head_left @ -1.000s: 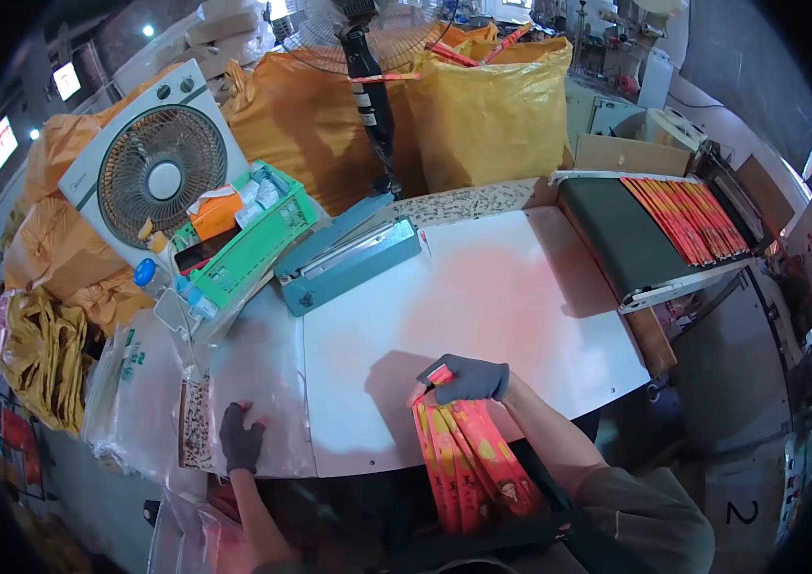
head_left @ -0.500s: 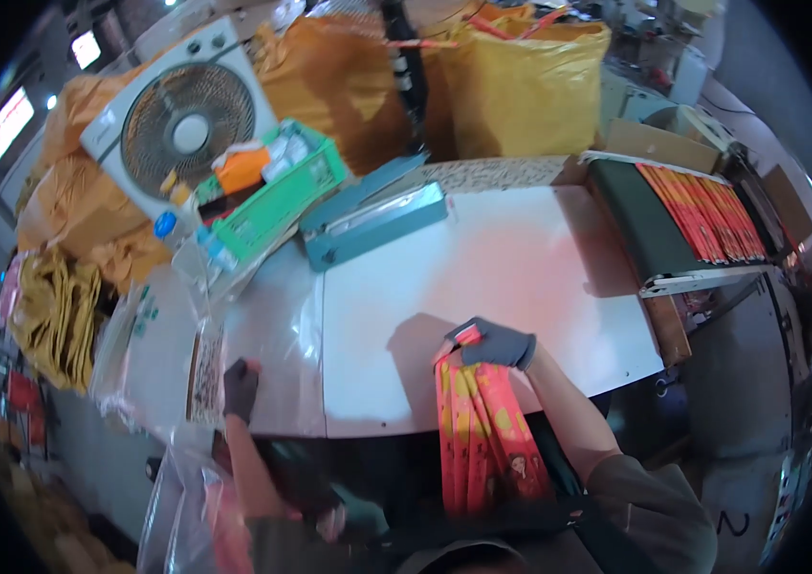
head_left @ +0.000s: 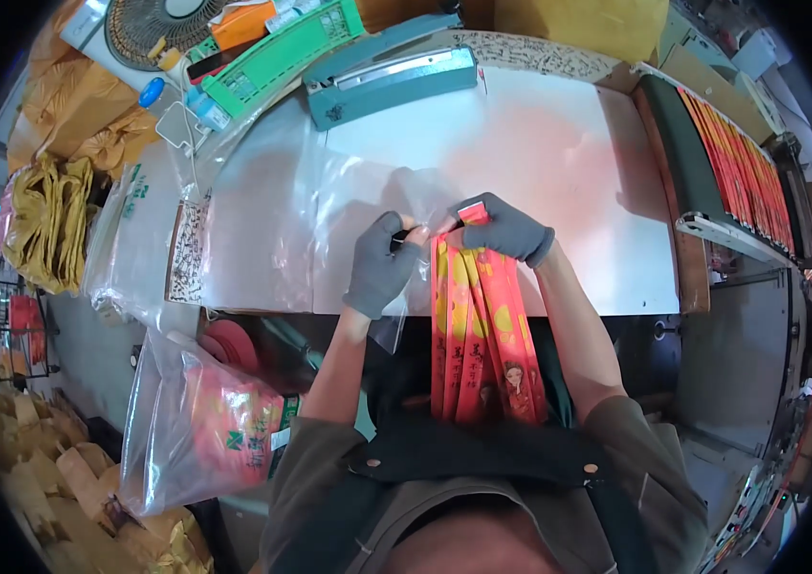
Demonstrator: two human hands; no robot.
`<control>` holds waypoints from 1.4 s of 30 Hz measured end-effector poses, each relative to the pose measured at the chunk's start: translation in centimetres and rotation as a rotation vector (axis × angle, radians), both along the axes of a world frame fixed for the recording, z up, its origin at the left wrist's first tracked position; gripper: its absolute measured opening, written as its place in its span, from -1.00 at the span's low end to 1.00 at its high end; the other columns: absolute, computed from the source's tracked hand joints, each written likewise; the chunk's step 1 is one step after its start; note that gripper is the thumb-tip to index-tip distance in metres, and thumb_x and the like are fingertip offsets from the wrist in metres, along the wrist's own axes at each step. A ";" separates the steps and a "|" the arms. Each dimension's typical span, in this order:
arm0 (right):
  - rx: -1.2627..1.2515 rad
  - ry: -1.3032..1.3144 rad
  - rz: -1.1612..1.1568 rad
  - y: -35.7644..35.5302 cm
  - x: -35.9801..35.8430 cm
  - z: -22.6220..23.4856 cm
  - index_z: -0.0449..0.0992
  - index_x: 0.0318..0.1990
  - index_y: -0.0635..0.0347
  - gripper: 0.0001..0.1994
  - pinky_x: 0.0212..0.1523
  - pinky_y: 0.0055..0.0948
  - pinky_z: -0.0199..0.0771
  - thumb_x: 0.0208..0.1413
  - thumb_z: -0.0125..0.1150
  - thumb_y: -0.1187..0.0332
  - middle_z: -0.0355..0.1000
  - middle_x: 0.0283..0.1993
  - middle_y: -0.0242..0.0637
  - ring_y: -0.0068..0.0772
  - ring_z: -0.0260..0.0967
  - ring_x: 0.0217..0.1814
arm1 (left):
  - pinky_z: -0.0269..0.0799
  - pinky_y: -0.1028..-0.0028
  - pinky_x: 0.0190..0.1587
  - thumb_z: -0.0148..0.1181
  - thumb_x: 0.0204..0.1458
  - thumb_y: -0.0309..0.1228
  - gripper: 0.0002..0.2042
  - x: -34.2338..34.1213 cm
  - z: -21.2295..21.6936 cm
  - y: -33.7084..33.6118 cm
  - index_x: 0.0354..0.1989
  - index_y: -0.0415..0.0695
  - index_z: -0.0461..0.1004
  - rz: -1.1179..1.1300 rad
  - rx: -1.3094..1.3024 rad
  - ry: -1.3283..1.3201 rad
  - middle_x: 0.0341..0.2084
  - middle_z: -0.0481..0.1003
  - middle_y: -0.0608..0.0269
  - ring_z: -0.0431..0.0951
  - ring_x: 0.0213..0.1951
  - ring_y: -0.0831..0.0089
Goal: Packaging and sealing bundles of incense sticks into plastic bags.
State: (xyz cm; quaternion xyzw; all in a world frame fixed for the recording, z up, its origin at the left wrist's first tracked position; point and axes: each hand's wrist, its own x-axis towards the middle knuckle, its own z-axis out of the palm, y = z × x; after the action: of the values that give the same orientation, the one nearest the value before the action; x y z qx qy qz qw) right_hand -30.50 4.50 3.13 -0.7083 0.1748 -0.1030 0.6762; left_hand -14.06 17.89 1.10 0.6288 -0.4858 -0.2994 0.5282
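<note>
Hanging from my right hand (head_left: 511,230), in a grey fingerless glove, is a bunch of several long red-and-yellow printed packets (head_left: 484,316). The fingers close round their top ends, and the lower ends drop past the table's front edge. Close to its left, my left hand (head_left: 382,263), gloved alike, pinches a thin clear plastic bag (head_left: 344,182). That film spreads over the white tabletop behind the hand and trails below it. The two hands' fingertips nearly meet at the packet tops; whether they touch is hard to see.
A teal bar-shaped machine (head_left: 396,86) stands at the table's back, beside a green basket (head_left: 282,62). On the right, a dark belt (head_left: 679,143) carries a row of red packets (head_left: 741,172). Clear film covers the table's left; a bag of red packets (head_left: 234,421) sits below.
My left hand has come from the table's left side to the right hand, bringing clear film with it. The right hand keeps the packets. The view has tilted down.
</note>
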 end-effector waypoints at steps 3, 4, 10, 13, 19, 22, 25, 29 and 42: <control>0.035 -0.009 0.019 0.1 0.0 0.3 0.53 -0.26 0.33 -0.77 -0.11 -0.51 0.35 -0.11 0.21 0.43 0.50 -0.32 -0.31 -0.54 0.38 -0.22 | 0.33 0.61 -0.40 0.11 0.04 -0.47 -0.89 -0.1 -0.4 0.7 -0.38 -0.27 0.44 0.024 -0.038 0.048 -0.59 0.41 0.33 0.38 -0.49 0.66; 0.053 -0.003 0.028 0.1 0.0 0.5 0.53 -0.26 0.32 -0.78 -0.11 -0.52 0.35 -0.11 0.20 0.43 0.49 -0.32 -0.31 -0.54 0.38 -0.22 | 0.33 0.61 -0.40 0.11 0.04 -0.47 -0.89 -0.2 -0.4 1.1 -0.38 -0.27 0.44 0.027 -0.026 0.045 -0.59 0.41 0.33 0.38 -0.49 0.66; 0.038 -0.039 0.041 0.0 -0.2 -0.5 0.53 -0.25 0.31 -0.79 -0.13 -0.53 0.35 -0.09 0.18 0.47 0.49 -0.32 -0.31 -0.56 0.38 -0.22 | 0.42 0.47 -0.25 0.52 -0.42 -0.22 0.08 -3.2 1.4 2.8 0.27 -0.25 -0.10 -0.014 0.088 -0.001 -0.17 0.40 0.14 0.44 -0.26 0.45; -0.022 -0.088 0.044 -0.1 0.0 -0.5 0.53 -0.25 0.32 -0.80 -0.13 -0.54 0.35 -0.08 0.17 0.50 0.49 -0.31 -0.31 -0.57 0.38 -0.22 | 0.43 0.47 -0.27 0.48 -0.33 -0.25 -0.06 -4.6 1.9 2.7 0.22 -0.29 0.00 0.065 -0.017 -0.134 -0.22 0.44 0.12 0.48 -0.29 0.45; 0.005 -0.116 0.027 -0.4 -0.1 -1.1 0.53 -0.25 0.33 -0.79 -0.12 -0.53 0.36 -0.06 0.22 0.44 0.48 -0.27 -0.29 -0.55 0.39 -0.20 | 0.39 0.53 -0.42 0.15 0.02 -0.47 -0.78 -3.4 0.6 3.0 -0.17 -0.28 0.40 0.158 -0.011 -0.135 -0.56 0.48 0.21 0.44 -0.51 0.59; 0.042 -0.080 0.003 -0.4 -0.1 -1.2 0.53 -0.25 0.34 -0.79 -0.11 -0.52 0.36 -0.06 0.22 0.42 0.48 -0.26 -0.28 -0.54 0.38 -0.21 | 0.32 0.56 -0.50 0.11 0.04 -0.51 -0.90 -2.8 0.1 3.3 -0.33 -0.28 0.47 0.146 0.019 -0.171 -0.63 0.42 0.30 0.35 -0.56 0.66; 0.027 -0.073 -0.005 -0.2 -0.1 -0.9 0.53 -0.25 0.35 -0.78 -0.11 -0.51 0.36 -0.07 0.21 0.42 0.49 -0.26 -0.29 -0.54 0.38 -0.21 | 0.25 0.59 -0.54 0.16 0.00 -0.52 -0.93 -2.6 -0.6 2.9 -0.37 -0.27 0.48 0.141 0.000 -0.040 -0.66 0.39 0.40 0.31 -0.58 0.70; 0.045 -0.053 0.017 -0.7 -0.8 -0.7 0.53 -0.23 0.35 -0.77 -0.12 -0.53 0.36 -0.06 0.19 0.42 0.50 -0.29 -0.29 -0.57 0.37 -0.22 | 0.14 0.67 -0.57 0.23 -0.05 -0.52 -0.93 -2.0 0.0 1.9 -0.45 -0.24 0.47 0.169 0.069 0.138 -0.66 0.36 0.51 0.24 -0.61 0.78; 0.041 -0.066 0.055 -0.3 -0.6 -0.3 0.53 -0.12 0.29 -0.68 -0.11 -0.53 0.38 -0.06 0.18 0.37 0.51 -0.20 -0.24 -0.53 0.41 -0.20 | 0.21 0.66 -0.48 0.18 -0.01 -0.49 -0.90 -1.3 -0.1 1.1 -0.37 -0.27 0.47 0.079 0.021 0.056 -0.60 0.39 0.46 0.28 -0.52 0.76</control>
State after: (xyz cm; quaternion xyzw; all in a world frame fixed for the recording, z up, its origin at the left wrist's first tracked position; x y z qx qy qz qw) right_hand -31.11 4.21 2.87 -0.6950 0.1349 -0.1042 0.6985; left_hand -15.36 19.02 0.97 0.6445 -0.4425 -0.3009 0.5461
